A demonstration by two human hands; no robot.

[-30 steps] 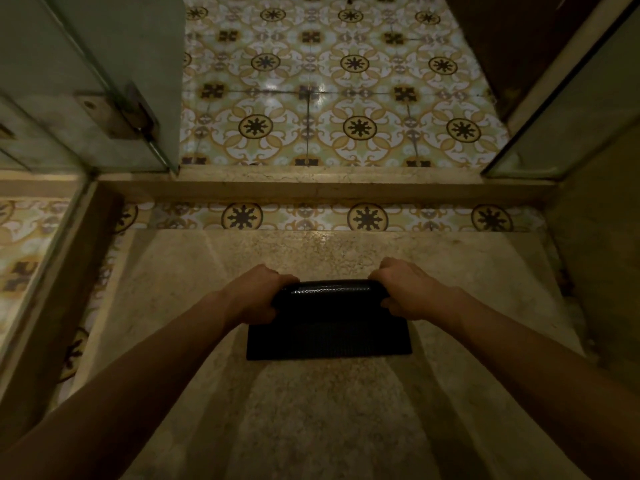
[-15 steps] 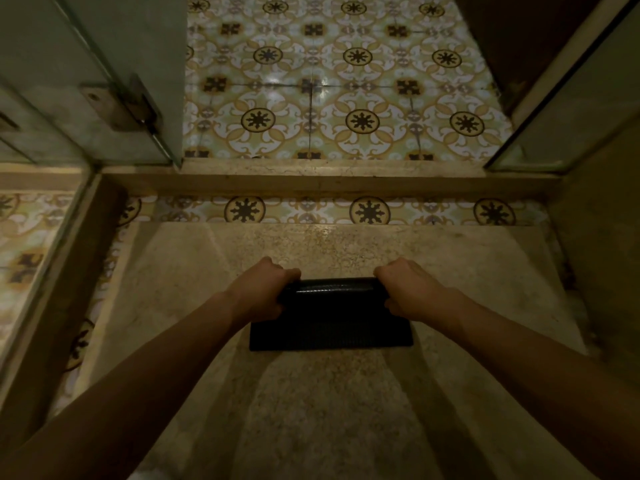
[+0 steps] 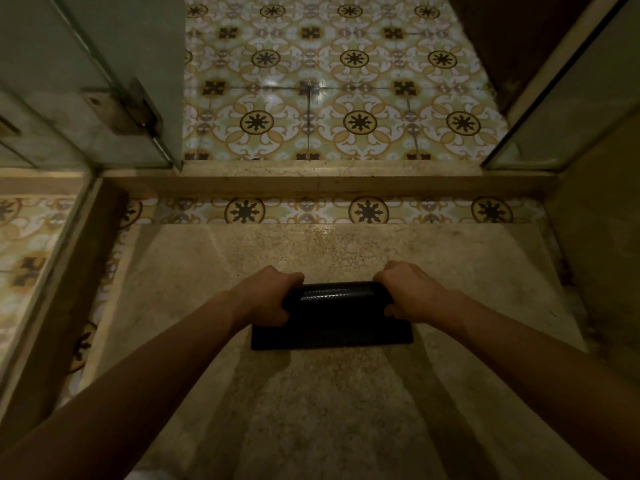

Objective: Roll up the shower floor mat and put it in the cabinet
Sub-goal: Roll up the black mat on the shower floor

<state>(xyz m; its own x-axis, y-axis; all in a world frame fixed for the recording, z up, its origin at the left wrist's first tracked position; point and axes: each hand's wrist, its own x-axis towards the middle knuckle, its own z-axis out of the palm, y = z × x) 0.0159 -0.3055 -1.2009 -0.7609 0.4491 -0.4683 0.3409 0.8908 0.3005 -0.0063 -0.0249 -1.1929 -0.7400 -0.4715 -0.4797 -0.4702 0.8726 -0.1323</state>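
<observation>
A black textured shower floor mat [image 3: 332,327] lies on the beige stone shower floor [image 3: 311,410], most of it wound into a roll at its far side. Only a short flat strip remains nearest me. My left hand [image 3: 268,296] grips the roll's left end. My right hand [image 3: 408,292] grips its right end. Both hands curl over the top of the roll, with the thumbs on the near side. No cabinet is in view.
A raised stone curb [image 3: 329,183] crosses ahead, with patterned floor tiles [image 3: 329,88] beyond it. A glass door with a metal hinge [image 3: 121,109] stands at the left. Another glass panel [image 3: 571,98] and a wall close in on the right.
The roll has come toward me and thickened. The flat strip of mat in front of it has become shorter. Both hands stayed on the ends of the roll.
</observation>
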